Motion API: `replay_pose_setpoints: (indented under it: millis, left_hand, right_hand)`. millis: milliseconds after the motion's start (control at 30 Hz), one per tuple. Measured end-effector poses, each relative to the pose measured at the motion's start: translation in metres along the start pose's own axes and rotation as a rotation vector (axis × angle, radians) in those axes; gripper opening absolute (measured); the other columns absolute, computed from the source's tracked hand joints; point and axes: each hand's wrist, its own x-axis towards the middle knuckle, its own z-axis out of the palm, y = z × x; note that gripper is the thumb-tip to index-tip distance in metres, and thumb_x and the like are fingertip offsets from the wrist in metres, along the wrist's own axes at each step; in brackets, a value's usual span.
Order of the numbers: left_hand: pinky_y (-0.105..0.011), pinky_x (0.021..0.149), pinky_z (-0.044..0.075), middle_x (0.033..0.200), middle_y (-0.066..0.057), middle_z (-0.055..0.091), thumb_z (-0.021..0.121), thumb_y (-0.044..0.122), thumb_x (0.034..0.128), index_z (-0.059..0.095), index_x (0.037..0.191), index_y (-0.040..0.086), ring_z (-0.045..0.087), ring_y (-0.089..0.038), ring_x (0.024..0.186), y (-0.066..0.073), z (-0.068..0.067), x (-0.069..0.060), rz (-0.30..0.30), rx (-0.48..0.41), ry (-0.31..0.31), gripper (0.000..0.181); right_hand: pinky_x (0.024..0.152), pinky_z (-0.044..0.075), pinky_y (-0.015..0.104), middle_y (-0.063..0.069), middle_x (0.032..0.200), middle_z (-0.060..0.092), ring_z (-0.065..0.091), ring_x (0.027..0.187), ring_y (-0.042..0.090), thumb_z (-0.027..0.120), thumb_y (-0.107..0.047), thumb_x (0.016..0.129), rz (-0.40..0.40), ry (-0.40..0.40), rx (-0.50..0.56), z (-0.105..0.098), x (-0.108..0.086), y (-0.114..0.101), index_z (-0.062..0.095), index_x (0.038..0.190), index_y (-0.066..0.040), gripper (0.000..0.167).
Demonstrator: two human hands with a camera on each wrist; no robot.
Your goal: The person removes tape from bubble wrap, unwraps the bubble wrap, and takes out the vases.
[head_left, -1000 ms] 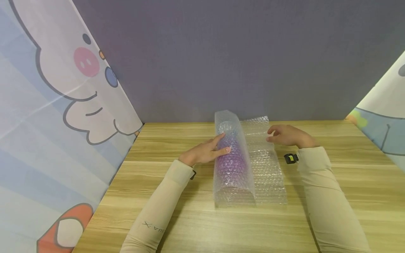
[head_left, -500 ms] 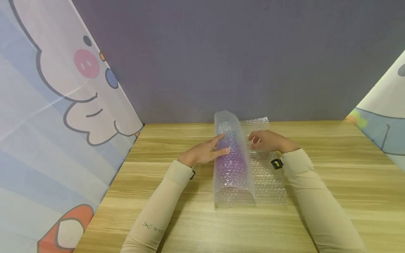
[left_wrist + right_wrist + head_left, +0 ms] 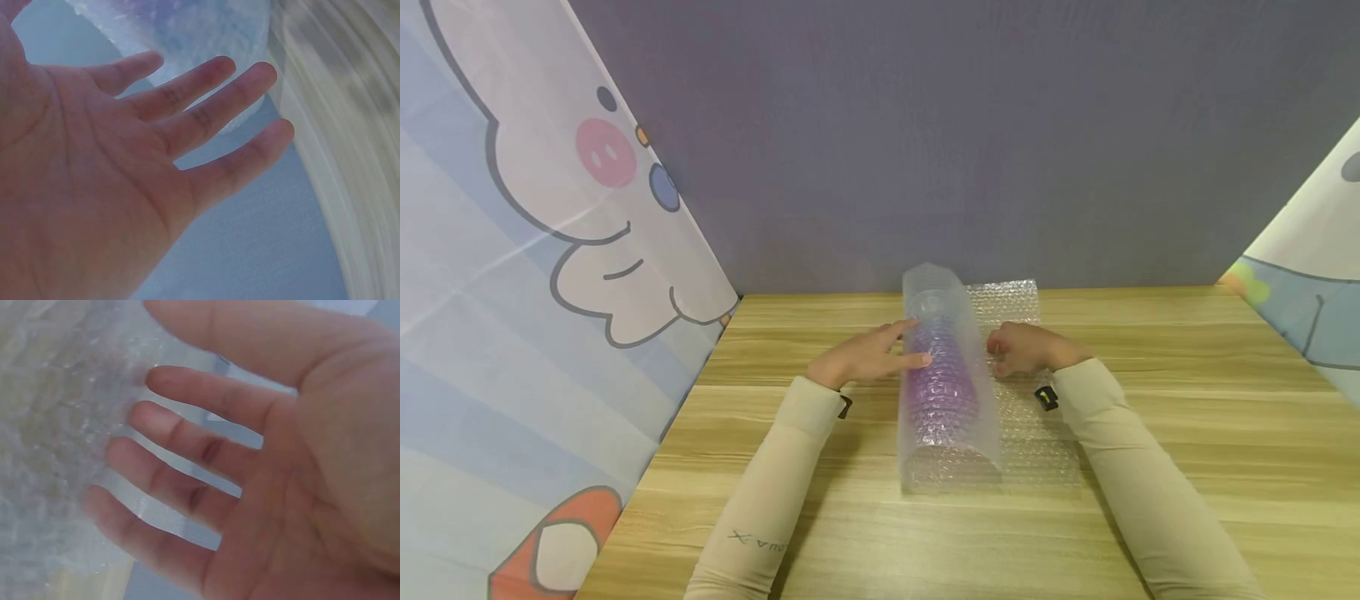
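- The left hand (image 3: pixel 868 354) is spread wide, its fingers nearly straight and apart, its thumb and a fingertip lying against the rolled bubble wrap (image 3: pixel 985 392).
- The right hand (image 3: pixel 1026 346) is loose, its fingers bent a little; their tips are at the bubble wrap, and I cannot tell if they press it.
- Between the two hands, a purple-and-blue object (image 3: pixel 938 379) lies inside the roll and shows through it.
- Under and around the right hand, the flat flap (image 3: pixel 1036 442) of the bubble wrap is spread.
- At the right wrist there is a black device (image 3: pixel 1046 398); behind both hands come beige sleeves (image 3: pixel 767 492).
- Below the hands is the wood-grain table (image 3: pixel 880 542).
- Beyond the hands stands a grey panel (image 3: pixel 985 142); far to the left hand's side is a cartoon cloth (image 3: pixel 497 333).
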Motion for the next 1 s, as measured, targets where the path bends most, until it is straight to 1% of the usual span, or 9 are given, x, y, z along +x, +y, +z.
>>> replay_pose_setpoints:
  millis: [100,200,400,567,667,767,867,933,1000]
  left_hand:
    - [-0.054,0.123,0.032,0.168,-0.007,0.032,0.053,0.072,0.0936,0.022,0.165,0.026,0.04,-0.03,0.15,0.0,-0.004,-0.002,0.02,0.019,0.005,0.09]
    - [-0.051,0.124,0.033,0.167,-0.007,0.034,0.054,0.068,0.0953,0.024,0.164,0.023,0.039,-0.03,0.151,0.0,-0.007,-0.004,0.041,0.039,0.013,0.088]
    - [-0.057,0.124,0.029,0.17,-0.01,0.026,0.057,0.069,0.0935,0.029,0.162,0.027,0.029,-0.033,0.155,0.003,-0.007,-0.005,0.029,0.049,0.039,0.085]
    - [-0.053,0.123,0.032,0.167,-0.009,0.031,0.061,0.059,0.0961,0.037,0.159,0.023,0.033,-0.029,0.153,0.009,-0.007,-0.005,0.093,0.088,0.089,0.076]
    - [-0.05,0.123,0.034,0.164,-0.006,0.037,0.061,0.053,0.0983,0.042,0.156,0.022,0.036,-0.026,0.152,0.014,-0.006,-0.005,0.133,0.133,0.11,0.068]
    - [-0.047,0.124,0.034,0.161,-0.004,0.043,0.06,0.048,0.1008,0.046,0.154,0.021,0.037,-0.025,0.151,0.02,-0.006,-0.007,0.171,0.177,0.12,0.061]
    - [-0.045,0.123,0.035,0.158,-0.004,0.047,0.059,0.043,0.1026,0.048,0.153,0.02,0.039,-0.025,0.149,0.026,-0.005,-0.009,0.199,0.212,0.129,0.056]
    - [-0.045,0.123,0.036,0.156,-0.004,0.048,0.059,0.042,0.103,0.049,0.152,0.02,0.041,-0.026,0.148,0.031,-0.004,-0.011,0.212,0.226,0.137,0.054]
    - [-0.044,0.121,0.038,0.154,-0.005,0.05,0.058,0.043,0.1032,0.051,0.151,0.02,0.043,-0.026,0.146,0.035,-0.003,-0.011,0.225,0.245,0.145,0.053]
  right_hand:
    - [0.084,0.056,0.05,0.015,0.095,0.066,0.064,0.088,0.029,0.078,-0.013,0.075,0.018,0.015,-0.025,0.002,0.001,-0.002,0.068,0.104,0.001,0.035]
    - [0.083,0.056,0.048,0.013,0.097,0.067,0.064,0.089,0.027,0.078,-0.012,0.074,0.052,0.015,-0.038,0.003,0.001,-0.005,0.068,0.105,0.0,0.035]
    - [0.082,0.057,0.049,0.012,0.097,0.07,0.064,0.087,0.026,0.078,-0.013,0.076,0.06,0.016,-0.088,0.005,-0.001,-0.009,0.073,0.104,-0.003,0.03]
    - [0.081,0.057,0.051,0.013,0.103,0.067,0.065,0.093,0.029,0.074,-0.018,0.083,0.047,0.049,-0.146,0.01,-0.006,-0.009,0.074,0.111,-0.005,0.031]
    - [0.078,0.057,0.05,0.012,0.103,0.066,0.065,0.093,0.029,0.07,-0.023,0.088,0.053,0.066,-0.166,0.013,-0.008,-0.01,0.074,0.111,-0.007,0.028]
    - [0.073,0.057,0.05,0.008,0.101,0.064,0.064,0.092,0.028,0.066,-0.027,0.091,0.079,0.083,-0.182,0.016,-0.008,-0.01,0.074,0.105,-0.013,0.021]
    - [0.067,0.055,0.048,0.005,0.096,0.062,0.062,0.087,0.026,0.063,-0.025,0.092,0.093,0.098,-0.198,0.019,-0.006,-0.011,0.072,0.094,-0.019,0.011]
    - [0.065,0.053,0.048,0.005,0.093,0.06,0.061,0.084,0.026,0.061,-0.024,0.094,0.1,0.1,-0.209,0.02,-0.005,-0.012,0.069,0.089,-0.02,0.011]
    - [0.065,0.052,0.048,0.005,0.092,0.059,0.06,0.083,0.026,0.06,-0.023,0.096,0.106,0.097,-0.215,0.02,-0.004,-0.012,0.068,0.088,-0.021,0.013]
